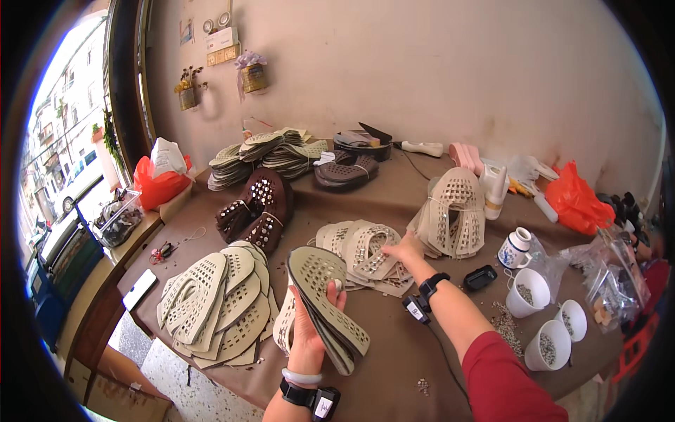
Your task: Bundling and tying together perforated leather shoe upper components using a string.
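Observation:
My left hand [307,330] is wrapped round a tilted stack of olive-beige perforated shoe uppers [318,273], held above the near middle of the table. A paler upper [284,322] shows just left of that hand, partly hidden. Farther right, my right hand [404,250] reaches over a spread pile of cream shoe uppers [344,239] set with shiny studs. Its thumb and fingers are apart, and the fingertips touch or nearly touch the pile. Behind it stands a tied bundle of cream uppers [453,211]. To my left lies a fanned stack of beige uppers [193,295].
Dark brown studded uppers [264,204] and more stacks [278,149] lie at the back. On the right stand white cups of studs [527,292], a patterned white mug [515,247], a black dish [480,277] and loose studs [506,327]. A phone [140,290] lies at the left edge.

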A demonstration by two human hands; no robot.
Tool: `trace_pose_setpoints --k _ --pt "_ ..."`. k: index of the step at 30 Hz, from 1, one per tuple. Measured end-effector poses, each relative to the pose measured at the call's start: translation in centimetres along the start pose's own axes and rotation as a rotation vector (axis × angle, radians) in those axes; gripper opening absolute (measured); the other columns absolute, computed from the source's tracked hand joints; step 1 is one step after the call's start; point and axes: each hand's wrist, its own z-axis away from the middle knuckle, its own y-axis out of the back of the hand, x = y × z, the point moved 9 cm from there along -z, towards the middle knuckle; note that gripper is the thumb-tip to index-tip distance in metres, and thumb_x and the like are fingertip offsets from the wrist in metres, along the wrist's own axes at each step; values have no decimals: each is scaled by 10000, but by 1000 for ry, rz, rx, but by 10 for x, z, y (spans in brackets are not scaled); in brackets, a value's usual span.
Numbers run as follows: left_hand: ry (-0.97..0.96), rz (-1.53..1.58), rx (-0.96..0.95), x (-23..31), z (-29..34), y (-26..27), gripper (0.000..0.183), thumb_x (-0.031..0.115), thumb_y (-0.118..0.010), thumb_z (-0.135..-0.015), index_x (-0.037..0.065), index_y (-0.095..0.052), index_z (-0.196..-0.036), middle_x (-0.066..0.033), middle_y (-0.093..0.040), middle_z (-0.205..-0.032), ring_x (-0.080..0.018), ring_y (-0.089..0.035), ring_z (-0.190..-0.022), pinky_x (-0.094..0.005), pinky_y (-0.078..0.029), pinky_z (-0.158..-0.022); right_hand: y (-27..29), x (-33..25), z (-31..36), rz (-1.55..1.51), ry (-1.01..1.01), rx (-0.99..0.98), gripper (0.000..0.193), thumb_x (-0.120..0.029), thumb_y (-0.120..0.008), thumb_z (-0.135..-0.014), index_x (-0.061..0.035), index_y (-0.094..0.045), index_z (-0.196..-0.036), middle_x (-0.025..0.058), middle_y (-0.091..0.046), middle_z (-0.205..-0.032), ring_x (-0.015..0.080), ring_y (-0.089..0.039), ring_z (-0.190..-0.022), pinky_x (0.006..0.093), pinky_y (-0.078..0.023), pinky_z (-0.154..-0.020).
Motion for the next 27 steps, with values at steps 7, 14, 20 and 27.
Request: trace_pose_setpoints --k 7,14,20,27 --pt "-174 -6 -123 17 -5 -6 630 547 -730 -705 156 -592 -1178 38 -661 -1126 -147 -599 -1067 -397 -401 -1033 -21 29 -33 -237 -26 -142 692 -309 -878 -553 104 -594 -1031 231 -667 -982 324 -663 -923 374 -521 -813" --pt "-121 141 -407 19 3 -15 722 643 -729 -611 164 -635 -1143 66 -673 -1121 -162 -596 -1086 -428 -351 -1076 -9 -1 -15 14 7 -2 667 -357 -880 -533 125 -648 -932 248 -681 -926 322 -677 -893 357 -524 -792" --pt "-142 -116 -419 21 2 -16 901 667 -725 -607 161 -499 -1318 47 -617 -1235 -193 -600 -1099 -416 -401 -1034 -24 0 -14 -268 -25 -127 599 -166 -871 -554 138 -609 -999 249 -658 -990 301 -675 -878 353 -541 -754" --pt "-161 -309 -426 13 5 -34 975 720 -633 -686 59 -421 -1370 -134 -382 -1465 -298 -381 -1337 -475 -303 -1118 -7 -83 44 -1101 298 -547 403 111 -636 -655 68 -629 -1055 112 -665 -984 178 -641 -824 297 -521 -758"
